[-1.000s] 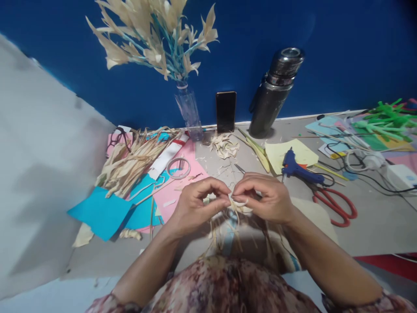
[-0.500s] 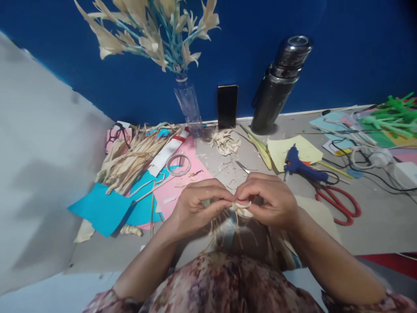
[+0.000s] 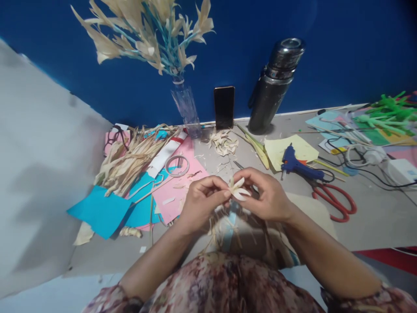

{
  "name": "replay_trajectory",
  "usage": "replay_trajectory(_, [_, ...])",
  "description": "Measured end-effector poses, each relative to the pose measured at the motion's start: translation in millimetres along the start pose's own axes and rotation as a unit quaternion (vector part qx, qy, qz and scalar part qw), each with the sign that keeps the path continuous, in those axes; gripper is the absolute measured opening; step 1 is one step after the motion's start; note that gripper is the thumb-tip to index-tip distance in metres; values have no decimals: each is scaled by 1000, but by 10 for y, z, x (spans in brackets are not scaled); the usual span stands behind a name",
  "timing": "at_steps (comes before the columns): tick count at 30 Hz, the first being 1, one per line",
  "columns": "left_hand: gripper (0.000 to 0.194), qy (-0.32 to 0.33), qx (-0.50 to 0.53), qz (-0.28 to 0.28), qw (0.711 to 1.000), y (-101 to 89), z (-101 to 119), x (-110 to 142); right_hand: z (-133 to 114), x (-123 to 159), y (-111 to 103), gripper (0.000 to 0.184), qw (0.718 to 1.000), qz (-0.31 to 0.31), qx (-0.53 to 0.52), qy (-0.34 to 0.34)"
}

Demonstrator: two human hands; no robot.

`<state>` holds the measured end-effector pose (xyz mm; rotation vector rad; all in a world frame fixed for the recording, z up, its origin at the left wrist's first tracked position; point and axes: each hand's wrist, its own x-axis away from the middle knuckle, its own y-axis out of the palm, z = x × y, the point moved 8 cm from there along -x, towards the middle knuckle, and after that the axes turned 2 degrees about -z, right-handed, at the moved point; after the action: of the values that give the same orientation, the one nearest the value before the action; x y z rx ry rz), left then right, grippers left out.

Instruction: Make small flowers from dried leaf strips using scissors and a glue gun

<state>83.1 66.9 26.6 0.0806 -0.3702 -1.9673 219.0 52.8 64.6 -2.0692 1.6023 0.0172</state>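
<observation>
A small cream flower (image 3: 239,191) with narrow spread petals, apparently made of corn husk, is held up between my two hands. My left hand (image 3: 202,202) pinches it at the base between thumb and fingertips. From the other side, my right hand (image 3: 269,195) has thumb and bent fingers closed at the petals. Just beyond the hands lies a loose heap of cream husk petals (image 3: 223,142) on the table. Thin husk strips (image 3: 216,232) hang or lie below my hands, near the lap.
Dried husks (image 3: 122,167), blue paper (image 3: 97,210) and a tape roll (image 3: 177,166) lie left. A bottle vase (image 3: 186,108) of husk flowers, a phone (image 3: 224,108) and a flask (image 3: 272,93) stand behind. Right are a glue gun (image 3: 301,167), red-handled scissors (image 3: 337,203) and cables.
The flower has been turned upward, so its petals now show spread toward me. My hands have moved slightly apart around it, and the view has shifted a little.
</observation>
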Motion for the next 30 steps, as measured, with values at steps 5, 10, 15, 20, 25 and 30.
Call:
replay_trajectory(5, [14, -93, 190, 15, 977, 97, -240, -43, 244, 11, 140, 38, 974, -5, -199, 111])
replay_trajectory(10, [18, -122, 276, 40, 953, 82, -295, -50, 316, -19, 169, 40, 951, 8, -288, 117])
replay_trajectory(15, [19, -110, 283, 65, 951, 14, -294, -48, 435, -39, 137, 35, 948, 33, -271, 161])
replay_trajectory(20, [21, -82, 233, 73, 966, -36, -290, -61, 461, -59, 244, 28, 950, -20, -248, 188])
replay_trajectory(25, [19, -45, 183, 94, 978, -80, -247, -68, 482, -56, 237, 28, 961, -9, -195, 195])
replay_trajectory(30, [15, -16, 95, 153, 983, -148, -195, -53, 485, -19, 288, 33, 938, 6, -260, 230])
